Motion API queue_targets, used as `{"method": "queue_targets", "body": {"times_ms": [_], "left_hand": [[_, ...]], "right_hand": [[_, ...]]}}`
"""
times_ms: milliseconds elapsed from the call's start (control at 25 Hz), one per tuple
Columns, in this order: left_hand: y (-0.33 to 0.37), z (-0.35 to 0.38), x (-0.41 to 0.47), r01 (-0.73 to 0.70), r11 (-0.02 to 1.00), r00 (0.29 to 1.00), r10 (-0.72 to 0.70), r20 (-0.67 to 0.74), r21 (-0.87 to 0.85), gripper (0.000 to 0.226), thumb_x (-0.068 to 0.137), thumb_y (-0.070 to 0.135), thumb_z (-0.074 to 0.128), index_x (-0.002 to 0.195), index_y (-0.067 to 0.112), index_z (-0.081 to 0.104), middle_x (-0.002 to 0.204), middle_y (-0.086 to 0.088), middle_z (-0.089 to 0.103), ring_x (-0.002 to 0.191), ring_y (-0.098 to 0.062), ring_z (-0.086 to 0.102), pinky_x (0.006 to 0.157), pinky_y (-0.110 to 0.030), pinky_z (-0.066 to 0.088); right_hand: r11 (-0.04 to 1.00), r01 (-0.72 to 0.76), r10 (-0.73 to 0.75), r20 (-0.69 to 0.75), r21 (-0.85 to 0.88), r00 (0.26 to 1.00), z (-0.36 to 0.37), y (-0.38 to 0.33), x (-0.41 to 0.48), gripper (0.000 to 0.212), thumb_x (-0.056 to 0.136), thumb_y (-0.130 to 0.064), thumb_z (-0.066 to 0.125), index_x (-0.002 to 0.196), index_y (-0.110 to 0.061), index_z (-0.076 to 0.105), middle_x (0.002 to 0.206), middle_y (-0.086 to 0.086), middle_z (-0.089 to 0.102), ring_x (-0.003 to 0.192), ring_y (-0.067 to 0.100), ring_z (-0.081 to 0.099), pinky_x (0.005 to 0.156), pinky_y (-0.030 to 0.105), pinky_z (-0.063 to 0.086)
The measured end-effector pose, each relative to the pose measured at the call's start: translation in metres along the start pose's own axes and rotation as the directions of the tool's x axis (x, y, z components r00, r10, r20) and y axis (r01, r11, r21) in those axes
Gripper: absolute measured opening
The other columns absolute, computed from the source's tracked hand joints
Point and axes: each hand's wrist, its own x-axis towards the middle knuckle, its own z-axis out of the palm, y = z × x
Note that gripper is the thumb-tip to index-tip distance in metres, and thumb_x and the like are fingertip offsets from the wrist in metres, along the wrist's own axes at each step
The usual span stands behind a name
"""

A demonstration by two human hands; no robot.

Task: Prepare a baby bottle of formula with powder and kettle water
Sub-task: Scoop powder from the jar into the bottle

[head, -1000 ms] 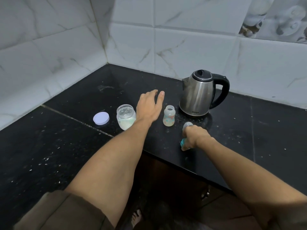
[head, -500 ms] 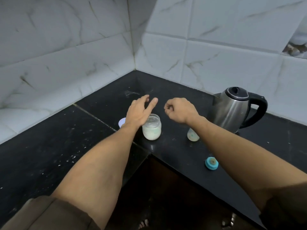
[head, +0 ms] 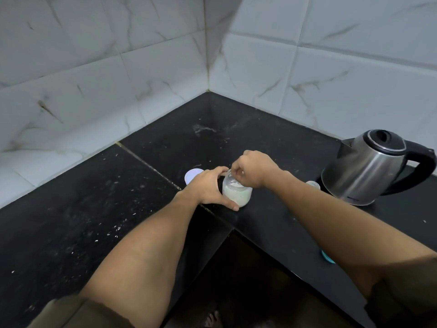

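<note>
A small clear jar of white powder [head: 238, 196] stands open on the black counter [head: 272, 223] near its inner corner. My left hand [head: 209, 185] wraps around the jar's left side, thumb low at the front. The fingertips of my right hand [head: 253, 169] are pinched together inside the jar's mouth; what they pinch is hidden. The jar's pale lid [head: 192, 175] lies flat just behind my left hand. Only the rim of the baby bottle [head: 312, 184] shows behind my right forearm. The bottle's teal cap [head: 327, 256] lies partly hidden under that arm. The steel kettle [head: 373, 169] stands at the right.
White marble-look tiles [head: 142, 79] line both walls that meet in the corner behind the counter. The counter is L-shaped, with its front edge and a dark gap [head: 236, 280] below my arms. White specks dot the left slab.
The view swung left and came closer. My left hand closed around the powder jar. My right hand moved from above the counter down into the jar's mouth.
</note>
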Motion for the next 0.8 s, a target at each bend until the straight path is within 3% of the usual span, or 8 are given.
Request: {"method": "queue_targets", "body": {"times_ms": [160, 280, 480, 560, 640, 800], "left_hand": [[-0.002, 0.013, 0.010, -0.013, 0.997, 0.999, 0.010, -0.045, -0.081, 0.106, 0.043, 0.061, 0.097, 0.137, 0.035, 0.055, 0.120, 0.021, 0.069, 0.114, -0.006, 0.064, 0.100, -0.036, 0.054], [0.003, 0.016, 0.015, -0.022, 0.996, 0.995, 0.014, -0.094, -0.088, 0.075, 0.048, 0.062, 0.093, 0.112, 0.038, 0.062, 0.098, 0.020, 0.072, 0.094, -0.004, 0.068, 0.088, -0.038, 0.059], [0.023, 0.010, 0.021, -0.073, 0.997, 0.962, 0.073, -0.264, 0.009, 0.075, 0.056, 0.061, 0.086, 0.120, 0.035, 0.058, 0.102, 0.019, 0.067, 0.097, -0.010, 0.063, 0.086, -0.032, 0.053], [0.032, 0.008, 0.026, -0.091, 0.993, 0.938, 0.110, -0.329, 0.072, 0.075, 0.057, 0.061, 0.085, 0.122, 0.035, 0.058, 0.104, 0.018, 0.066, 0.099, -0.013, 0.061, 0.087, -0.035, 0.053], [0.040, 0.006, 0.031, -0.103, 0.986, 0.917, 0.144, -0.372, 0.128, 0.073, 0.058, 0.063, 0.082, 0.121, 0.034, 0.058, 0.104, 0.017, 0.066, 0.099, -0.015, 0.061, 0.087, -0.036, 0.053], [0.052, 0.003, 0.038, -0.130, 0.967, 0.883, 0.214, -0.419, 0.220, 0.069, 0.059, 0.067, 0.075, 0.118, 0.033, 0.058, 0.103, 0.017, 0.066, 0.104, -0.016, 0.061, 0.092, -0.035, 0.049]], "right_hand": [[0.983, 0.071, -0.073, -0.011, -0.169, 0.997, 0.007, 0.003, 0.004, 0.029, 0.098, -0.032, 0.048, 0.101, -0.033, 0.077, 0.099, -0.006, 0.073, 0.110, 0.021, 0.056, 0.091, 0.036, 0.038], [0.987, 0.072, -0.070, 0.020, -0.144, 0.997, 0.005, 0.007, 0.003, 0.030, 0.099, -0.028, 0.049, 0.106, -0.031, 0.077, 0.103, -0.004, 0.074, 0.108, 0.024, 0.059, 0.090, 0.037, 0.044], [0.998, -0.041, 0.043, 0.053, -0.045, 0.998, -0.004, 0.019, 0.004, 0.044, 0.095, -0.018, 0.050, 0.133, -0.032, 0.067, 0.122, 0.000, 0.072, 0.114, 0.025, 0.063, 0.094, 0.034, 0.044], [0.997, -0.075, 0.076, 0.085, -0.019, 0.993, -0.007, 0.023, 0.006, 0.050, 0.095, -0.016, 0.048, 0.140, -0.031, 0.061, 0.127, 0.002, 0.071, 0.119, 0.025, 0.061, 0.105, 0.034, 0.037], [0.994, -0.104, 0.102, 0.115, 0.015, 0.988, -0.010, 0.027, 0.009, 0.054, 0.094, -0.015, 0.045, 0.144, -0.031, 0.056, 0.132, 0.004, 0.069, 0.127, 0.026, 0.058, 0.121, 0.044, 0.021], [0.985, -0.164, 0.154, 0.166, 0.050, 0.974, -0.020, 0.030, 0.011, 0.060, 0.095, -0.014, 0.038, 0.148, -0.038, 0.052, 0.129, 0.001, 0.069, 0.131, 0.025, 0.054, 0.124, 0.059, -0.005]]}}
